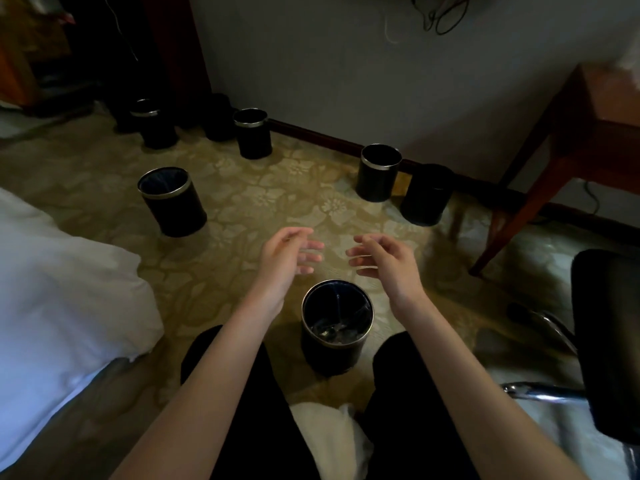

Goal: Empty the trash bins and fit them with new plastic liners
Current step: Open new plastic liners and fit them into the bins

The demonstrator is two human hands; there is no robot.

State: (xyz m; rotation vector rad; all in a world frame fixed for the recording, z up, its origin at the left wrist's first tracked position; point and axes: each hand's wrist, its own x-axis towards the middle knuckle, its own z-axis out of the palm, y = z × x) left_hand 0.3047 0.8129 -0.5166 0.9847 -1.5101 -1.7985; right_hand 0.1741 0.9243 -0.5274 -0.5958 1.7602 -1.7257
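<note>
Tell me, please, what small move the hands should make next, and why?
Probably lower both hands to the rim of the near bin and pinch the liner at its edge: the left hand and right hand hover open and empty near it, and crumpled trash lies in that liner.

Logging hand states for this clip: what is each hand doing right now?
Left hand: open, fingers relaxed, holding nothing.
Right hand: open, holding nothing.

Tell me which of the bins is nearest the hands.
The bin just below the left hand and right hand, with shiny crumpled stuff inside. The other bins stand farther off across the carpet.
</note>
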